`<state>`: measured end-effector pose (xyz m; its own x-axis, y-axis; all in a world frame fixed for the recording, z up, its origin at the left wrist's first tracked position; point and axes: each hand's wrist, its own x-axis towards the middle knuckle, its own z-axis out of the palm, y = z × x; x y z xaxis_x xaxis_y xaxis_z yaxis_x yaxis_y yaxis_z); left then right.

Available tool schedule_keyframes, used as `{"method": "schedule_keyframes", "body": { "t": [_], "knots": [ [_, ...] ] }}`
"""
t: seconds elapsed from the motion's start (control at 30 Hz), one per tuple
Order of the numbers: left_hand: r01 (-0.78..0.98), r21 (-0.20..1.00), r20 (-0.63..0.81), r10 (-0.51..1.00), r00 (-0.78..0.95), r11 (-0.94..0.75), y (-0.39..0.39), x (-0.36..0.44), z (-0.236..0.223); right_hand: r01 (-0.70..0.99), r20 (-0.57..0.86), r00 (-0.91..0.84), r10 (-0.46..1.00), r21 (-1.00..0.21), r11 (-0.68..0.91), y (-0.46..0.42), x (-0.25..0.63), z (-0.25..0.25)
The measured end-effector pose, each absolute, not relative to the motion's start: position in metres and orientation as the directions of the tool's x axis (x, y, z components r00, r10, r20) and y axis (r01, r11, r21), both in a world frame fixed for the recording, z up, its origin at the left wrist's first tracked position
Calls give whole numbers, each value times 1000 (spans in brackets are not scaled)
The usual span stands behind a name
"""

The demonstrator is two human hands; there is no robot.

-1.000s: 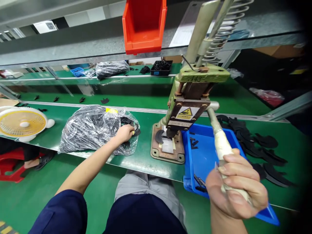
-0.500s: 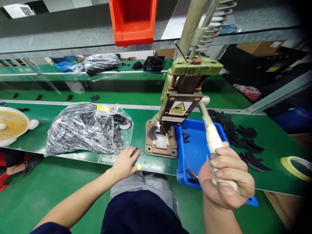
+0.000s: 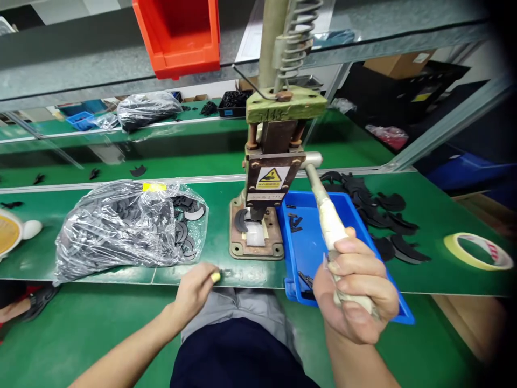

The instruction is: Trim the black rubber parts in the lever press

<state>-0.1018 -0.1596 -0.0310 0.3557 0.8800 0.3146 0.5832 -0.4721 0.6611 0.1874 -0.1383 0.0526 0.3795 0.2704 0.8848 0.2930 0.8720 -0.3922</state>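
My right hand (image 3: 357, 291) is wrapped round the pale, taped lever (image 3: 329, 215) of a green hand press (image 3: 269, 172). A dark curved piece (image 3: 241, 221) lies on the press base under the ram, beside a light metal plate (image 3: 255, 235). At the table's front edge, my left hand (image 3: 196, 288) has its fingers pinched together, yellow tape on the thumb. A small dark piece (image 3: 226, 272) shows at its fingertips, partly hidden. Left of the press lies a clear plastic bag (image 3: 125, 226) full of dark curved pieces.
A blue tray (image 3: 311, 242) with small black parts stands right of the press. Beyond it are piled dark curved pieces (image 3: 363, 199) and a roll of yellow tape (image 3: 479, 251). An orange bin (image 3: 186, 64) hangs overhead. A fan (image 3: 10, 231) stands at the left.
My left hand's spread fingers have closed into a pinch, nearer the table edge. My right hand still grips the lever. The whole view has shifted, with the press now further left.
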Motion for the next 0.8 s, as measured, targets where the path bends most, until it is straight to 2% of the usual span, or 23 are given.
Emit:
{"method": "schedule_keyframes", "body": {
  "t": [0.03, 0.1, 0.13, 0.2, 0.33, 0.53, 0.8],
  "knots": [
    [558, 769, 200, 947, 252, -311, -148, -97, -22, 294, 883, 385, 268, -393, 871, -138, 187, 52],
    [381, 925, -53, 993, 110, 7, -120, -83, -5, 298, 879, 391, 273, -402, 866, -139, 187, 52],
    [273, 950, -180, 980, 86, 150, -104, -76, 3, 302, 877, 390, 281, -410, 861, -139, 187, 51],
    [110, 955, -283, 957, 61, 275, -74, -60, 15, 300, 879, 370, 302, -420, 856, -142, 190, 49],
    [59, 958, -282, 959, 42, 279, -29, -27, 26, 299, 882, 276, 383, -457, 838, -148, 197, 46],
    [153, 896, -437, 890, 133, 417, -10, 3, 23, 277, 879, 280, 386, -459, 844, -149, 197, 48],
    [263, 851, -492, 865, 95, 455, -1, 9, 25, 264, 876, 297, 381, -459, 848, -148, 196, 46]
  ]
}}
